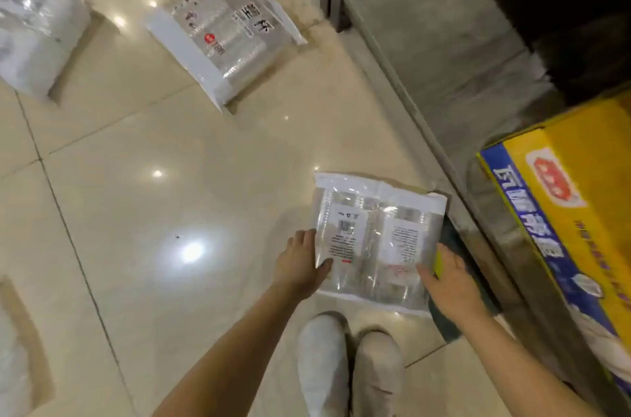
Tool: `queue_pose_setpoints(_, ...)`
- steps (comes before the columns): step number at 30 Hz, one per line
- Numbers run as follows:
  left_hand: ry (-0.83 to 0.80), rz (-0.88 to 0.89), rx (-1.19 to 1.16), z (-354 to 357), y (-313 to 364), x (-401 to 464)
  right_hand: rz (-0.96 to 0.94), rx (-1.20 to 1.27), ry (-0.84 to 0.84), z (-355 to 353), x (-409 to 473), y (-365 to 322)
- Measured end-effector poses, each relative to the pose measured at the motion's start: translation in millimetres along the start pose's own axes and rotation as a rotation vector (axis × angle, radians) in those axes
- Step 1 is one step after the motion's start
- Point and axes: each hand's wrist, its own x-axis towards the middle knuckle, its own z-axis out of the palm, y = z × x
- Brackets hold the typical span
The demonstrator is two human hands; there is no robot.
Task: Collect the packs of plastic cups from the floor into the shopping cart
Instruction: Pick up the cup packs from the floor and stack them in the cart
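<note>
Just ahead of my two pale shoes, over the glossy cream tile floor, I see a clear pack of plastic cups held flat between both hands, its printed back label and barcode facing up. My left hand grips the pack's left edge, thumb curled over the top face and fingers along the side; my right hand clasps the right edge the same way, thumb laid on the film. I cannot tell whether the pack rests on the tiles or is just off them. Farther off lies a second pack with dark lettering and a red mark, and a third pack sits at the left edge, blurred. To the right a low grey shelf base runs beside the floor, with a yellow and blue carton on it.
</note>
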Motion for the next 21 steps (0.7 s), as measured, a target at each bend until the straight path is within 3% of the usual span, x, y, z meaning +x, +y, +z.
queue_pose_setpoints(6, 0.052, -0.181, -0.366, 39, -10, 58, 0.109, 0.289, 0.095, 36, 57, 17)
queue_pose_setpoints(11, 0.107, -0.248, -0.512, 24, -7, 50, 0.089, 0.261, 0.073, 25, 50, 9)
queue_pose_setpoints(17, 0.169, -0.302, -0.576, -65, -5, -39, 0.003, 0.241, 0.028, -37, -34, -65)
queue_pose_setpoints(21, 0.223, -0.306, -0.586, -174, 23, -137, -0.093, 0.225, -0.001, -112, -130, -145)
